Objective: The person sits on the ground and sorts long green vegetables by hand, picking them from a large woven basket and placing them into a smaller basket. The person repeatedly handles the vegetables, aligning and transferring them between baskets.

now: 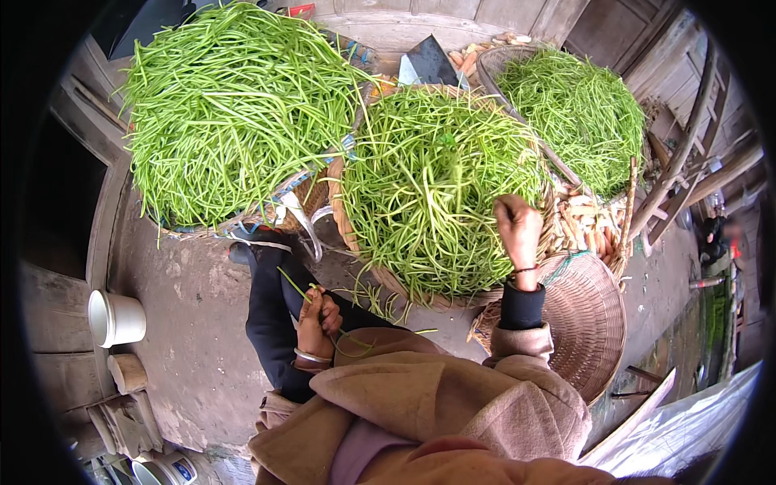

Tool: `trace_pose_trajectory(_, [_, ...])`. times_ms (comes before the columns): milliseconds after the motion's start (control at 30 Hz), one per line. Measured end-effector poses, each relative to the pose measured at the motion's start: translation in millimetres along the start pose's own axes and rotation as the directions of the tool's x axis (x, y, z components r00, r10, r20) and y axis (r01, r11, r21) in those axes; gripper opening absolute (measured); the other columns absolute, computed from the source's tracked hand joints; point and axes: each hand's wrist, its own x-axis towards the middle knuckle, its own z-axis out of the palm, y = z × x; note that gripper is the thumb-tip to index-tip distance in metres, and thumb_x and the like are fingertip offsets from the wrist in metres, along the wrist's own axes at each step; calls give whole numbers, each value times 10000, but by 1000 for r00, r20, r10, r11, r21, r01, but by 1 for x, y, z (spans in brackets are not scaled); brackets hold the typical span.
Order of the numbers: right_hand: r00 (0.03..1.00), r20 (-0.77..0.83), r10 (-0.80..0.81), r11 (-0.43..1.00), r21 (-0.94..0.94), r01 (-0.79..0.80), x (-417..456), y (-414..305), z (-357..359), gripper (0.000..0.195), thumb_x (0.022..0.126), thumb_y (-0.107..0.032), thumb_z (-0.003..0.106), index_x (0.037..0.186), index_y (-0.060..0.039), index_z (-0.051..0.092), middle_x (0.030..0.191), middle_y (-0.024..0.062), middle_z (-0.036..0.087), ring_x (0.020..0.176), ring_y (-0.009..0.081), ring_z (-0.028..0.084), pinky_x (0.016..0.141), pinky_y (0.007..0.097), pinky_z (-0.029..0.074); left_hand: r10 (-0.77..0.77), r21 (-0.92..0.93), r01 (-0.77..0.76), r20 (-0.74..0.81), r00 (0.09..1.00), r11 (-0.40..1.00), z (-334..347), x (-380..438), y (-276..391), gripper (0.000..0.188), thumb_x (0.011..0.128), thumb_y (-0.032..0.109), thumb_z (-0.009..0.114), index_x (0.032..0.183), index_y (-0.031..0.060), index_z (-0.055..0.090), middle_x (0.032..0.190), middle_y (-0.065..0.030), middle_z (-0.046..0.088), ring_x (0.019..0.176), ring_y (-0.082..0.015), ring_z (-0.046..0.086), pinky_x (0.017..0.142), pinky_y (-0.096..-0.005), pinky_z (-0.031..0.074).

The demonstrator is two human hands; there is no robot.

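Note:
My left hand is closed on a thin green stem, low over my dark trousers. One end of the stem sticks out above the fist, and a thin strand hangs below it. My right hand hovers at the right side of a heap of green stems in the middle woven basket. Its fingers are curled downward, and whether they grip a stem cannot be made out. Several loose stems lie on the floor between my legs and this basket.
Larger green stems heap a basket at left; finer ones fill another at right. Corn cobs, a wicker basket and a wooden ladder stand rightward. A white bucket sits left. A person is far right.

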Motion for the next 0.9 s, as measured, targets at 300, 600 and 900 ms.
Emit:
trace_pose_trajectory(300, [952,-184,244,969,86,-232,7,24,-11,108,855,-120,684,897,-21,697,654,78,641,526,108,530,540,263,450,-59,80,50,110,992,996,0,7,-2,88,973,163,565,1031,97,571,680,52,392,484,-38,288,450,-209,247])
trace_pose_trajectory(600, [779,-348,522,699,697,-158,34,31,-27,129,914,-97,654,991,2,684,729,-14,612,580,31,458,514,174,351,-193,165,171,129,973,971,16,10,-4,246,1020,260,482,1117,52,571,669,51,381,486,-47,292,468,-212,253])
trace_pose_trajectory(900, [835,-470,-287,918,115,380,4,-48,-5,105,905,-14,579,971,-18,662,810,87,689,621,135,602,572,231,490,-234,374,125,263,936,919,47,28,1,376,1035,282,440,1244,-6,562,741,25,484,515,-46,320,473,-207,262])
